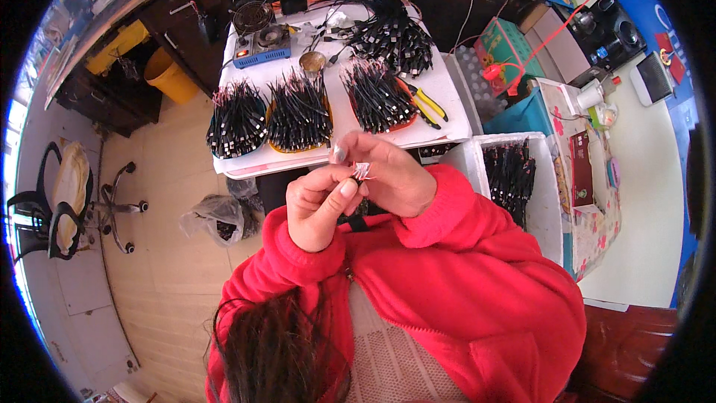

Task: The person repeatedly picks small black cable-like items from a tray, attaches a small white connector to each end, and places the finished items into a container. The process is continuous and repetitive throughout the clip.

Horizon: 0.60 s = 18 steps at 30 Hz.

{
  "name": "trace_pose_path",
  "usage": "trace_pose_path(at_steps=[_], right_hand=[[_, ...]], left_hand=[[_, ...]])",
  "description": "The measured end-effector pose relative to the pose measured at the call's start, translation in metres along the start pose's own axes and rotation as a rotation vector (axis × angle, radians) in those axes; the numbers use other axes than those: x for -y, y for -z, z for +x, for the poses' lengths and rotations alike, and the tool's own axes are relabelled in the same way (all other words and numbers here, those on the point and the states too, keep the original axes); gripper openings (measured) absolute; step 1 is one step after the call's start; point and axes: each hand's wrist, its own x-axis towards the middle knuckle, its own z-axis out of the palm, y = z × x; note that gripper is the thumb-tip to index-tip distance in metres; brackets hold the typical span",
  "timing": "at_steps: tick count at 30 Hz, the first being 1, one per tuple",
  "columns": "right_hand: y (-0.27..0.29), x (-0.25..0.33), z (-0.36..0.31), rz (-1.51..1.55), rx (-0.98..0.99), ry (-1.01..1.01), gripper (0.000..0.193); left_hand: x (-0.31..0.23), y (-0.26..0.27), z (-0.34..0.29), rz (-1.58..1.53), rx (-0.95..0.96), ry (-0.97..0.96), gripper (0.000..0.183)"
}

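Note:
In front of my chest, my left hand [317, 205] pinches short black cables, mostly hidden, between thumb and fingers. Their thin white and reddish wire ends [362, 171] stick up above the thumb. My right hand [391, 177] curls round the same ends from the other side, one fingertip raised a little to the left; its grip is partly hidden. Just beyond, on the white table, lie three heaps of short black cables: a left heap [236, 121], a middle heap [299, 113] in a yellow tray, and a right heap [378, 95] in an orange-red tray.
Yellow-handled pliers [428, 107] lie by the right heap. Behind stand a blue soldering device [261, 46], a small round tin [312, 62] and a large pile of USB cables [391, 37]. A white foam box [548, 201] of cables stands right; a plastic bag [220, 216] lies on the floor.

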Motion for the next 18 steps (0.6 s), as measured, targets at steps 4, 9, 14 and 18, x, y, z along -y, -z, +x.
trace_pose_path(at_steps=[4, 9, 14, 18], right_hand=[[0.004, 0.003, 0.005, 0.178, -0.061, 0.028, 0.02], [0.005, 0.007, 0.009, -0.006, -0.084, -0.027, 0.02], [0.008, 0.004, 0.02, 0.045, -0.051, -0.078, 0.017], [0.018, 0.01, 0.028, -0.105, -0.097, -0.057, 0.021]], left_hand=[[-0.003, 0.006, 0.006, 0.023, 0.006, -0.01, 0.016], [0.001, 0.011, 0.014, 0.031, -0.007, 0.0, 0.017], [0.002, 0.019, 0.02, 0.056, -0.039, 0.048, 0.017], [0.0, 0.026, 0.025, 0.119, -0.074, 0.199, 0.017]])
